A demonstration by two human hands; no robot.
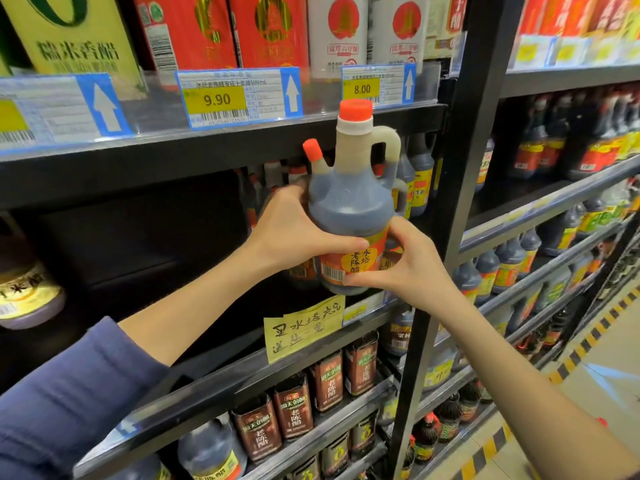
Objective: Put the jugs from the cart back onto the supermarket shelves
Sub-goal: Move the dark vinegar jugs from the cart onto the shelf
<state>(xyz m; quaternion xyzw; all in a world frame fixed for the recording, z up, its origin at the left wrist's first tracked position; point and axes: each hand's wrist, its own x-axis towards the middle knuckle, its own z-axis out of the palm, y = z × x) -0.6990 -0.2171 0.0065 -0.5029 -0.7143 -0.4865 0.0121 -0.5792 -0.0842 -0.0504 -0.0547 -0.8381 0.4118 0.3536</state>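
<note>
Between left hand [294,233] and right hand [405,268], fingers [346,244] clasp the jug [349,202].

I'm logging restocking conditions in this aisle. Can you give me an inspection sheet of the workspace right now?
Surface: black shelf, with a dark empty stretch to the left and the upper shelf close overhead.
Job's things: one jug of dark liquid with an orange cap, upright at the shelf front. Whether its base touches the shelf cannot be told. The cart is not in view.
Clutter: handwritten yellow note on the shelf edge; other jugs behind.
Grippers: left hand grips the jug's left side; right hand grips its lower right.
Cables: nothing seen.
Surroundings: price tags above, boxed bottles below, striped floor tape at right.
</note>
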